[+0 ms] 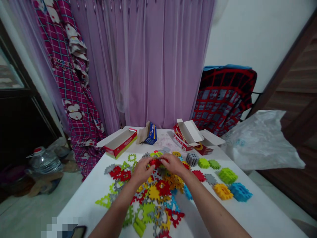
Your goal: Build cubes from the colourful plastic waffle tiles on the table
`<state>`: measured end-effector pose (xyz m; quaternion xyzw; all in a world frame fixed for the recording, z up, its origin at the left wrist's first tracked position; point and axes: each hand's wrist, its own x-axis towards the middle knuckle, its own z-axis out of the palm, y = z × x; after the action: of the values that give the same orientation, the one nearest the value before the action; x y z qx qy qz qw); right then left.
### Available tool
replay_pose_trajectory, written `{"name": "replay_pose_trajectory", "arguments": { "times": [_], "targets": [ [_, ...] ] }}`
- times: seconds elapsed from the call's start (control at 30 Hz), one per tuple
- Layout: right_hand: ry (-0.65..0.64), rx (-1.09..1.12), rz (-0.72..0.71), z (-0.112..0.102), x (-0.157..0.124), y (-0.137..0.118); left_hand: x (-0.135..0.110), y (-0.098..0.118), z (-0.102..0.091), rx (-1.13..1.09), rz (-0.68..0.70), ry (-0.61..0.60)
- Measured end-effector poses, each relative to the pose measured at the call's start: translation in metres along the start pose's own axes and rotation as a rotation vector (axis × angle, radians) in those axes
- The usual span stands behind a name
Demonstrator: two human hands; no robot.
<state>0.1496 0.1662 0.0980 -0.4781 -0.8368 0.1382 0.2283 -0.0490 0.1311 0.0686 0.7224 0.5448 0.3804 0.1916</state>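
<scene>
At left, an open red box (125, 145) sits on a white tabletop (85, 195); at center, a person's left hand (141, 170) and right hand (174, 164) grip 1 red toothed tile (155, 162) in their fingers over a mixed pile (153, 191), left of stacked yellow tiles (223, 191) and blue tiles (240, 192).

The single head-worn camera looked forward and down over a white, flat-topped table (262, 215), from near behind and above the bare left hand (142, 171) and bare right hand (173, 164), toward a pleated purple fabric curtain (160, 66) beyond.
</scene>
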Motion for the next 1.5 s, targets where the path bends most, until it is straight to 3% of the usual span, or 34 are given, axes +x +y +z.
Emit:
{"name": "replay_pose_trajectory", "arguments": {
  "times": [0.1, 0.2, 0.5, 0.8, 0.97, 1.07, 1.23, 1.5],
  "targets": [
    [0.064, 0.081, -0.045, 0.004, -0.030, -0.004, -0.021, 0.003, -0.004, -0.045, 0.014, 0.014],
    [0.108, 0.133, 0.008, 0.009, -0.053, -0.007, -0.039, 0.004, -0.009, -0.089, 0.001, 0.037],
    [0.177, 0.108, 0.075, 0.018, -0.083, -0.030, -0.077, 0.000, -0.012, -0.080, -0.090, 0.067],
    [0.188, 0.090, 0.091, 0.023, -0.115, -0.055, -0.090, -0.048, -0.077, 0.255, -0.379, 0.244],
    [0.180, 0.133, 0.081, 0.023, -0.131, -0.049, -0.079, -0.072, -0.092, 0.381, -0.561, 0.252],
    [0.204, 0.158, 0.105, 0.024, -0.140, -0.038, -0.069, -0.080, -0.089, 0.390, -0.581, 0.234],
    [0.247, 0.185, 0.121, 0.026, -0.146, -0.022, -0.055, -0.079, -0.070, 0.320, -0.444, 0.210],
    [0.221, 0.188, 0.143, 0.042, -0.136, -0.022, -0.037, -0.035, -0.026, 0.138, -0.162, 0.187]
  ]
}}
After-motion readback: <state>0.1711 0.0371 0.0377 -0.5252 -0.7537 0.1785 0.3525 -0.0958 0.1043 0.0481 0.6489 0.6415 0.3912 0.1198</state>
